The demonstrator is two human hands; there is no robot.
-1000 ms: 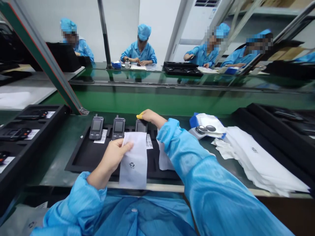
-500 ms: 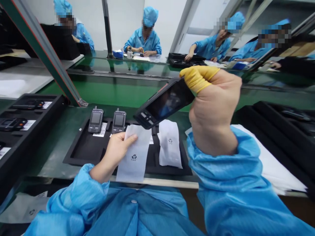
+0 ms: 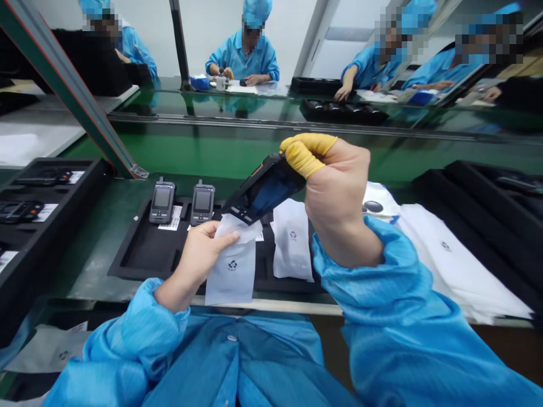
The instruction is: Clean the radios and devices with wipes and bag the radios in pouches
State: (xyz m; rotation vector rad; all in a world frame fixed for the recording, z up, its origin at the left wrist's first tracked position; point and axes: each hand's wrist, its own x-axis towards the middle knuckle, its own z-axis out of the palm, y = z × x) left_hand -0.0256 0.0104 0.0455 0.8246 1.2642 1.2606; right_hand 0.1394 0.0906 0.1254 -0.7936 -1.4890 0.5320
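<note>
Between thumb and fingers, my left hand (image 3: 203,251) pinches a translucent white plastic bag (image 3: 231,277) printed with a recycling mark. My right hand (image 3: 328,186), with yellow covers on its fingertips, grips a black handheld radio (image 3: 269,189) by its upper end. The radio is tilted, screen towards me, and its lower end is at the bag's mouth; I cannot tell how far inside it reaches. Behind my left hand, two upright radios, one on the left (image 3: 162,202) and one nearer the middle (image 3: 202,203), stand in a black foam tray (image 3: 136,249). A bagged item (image 3: 292,240) lies at the tray's right.
On the left is another foam tray (image 3: 91,195) with several devices. White bags (image 3: 449,254) are piled at right beside black trays (image 3: 500,226). A metal post (image 3: 72,85) rises at left. Across the green bench (image 3: 190,144) several co-workers in blue sit.
My right hand has moved left and down with the radio, bringing its lower end to the bag's mouth. The bag's top now bends around it. The view has shifted slightly.
</note>
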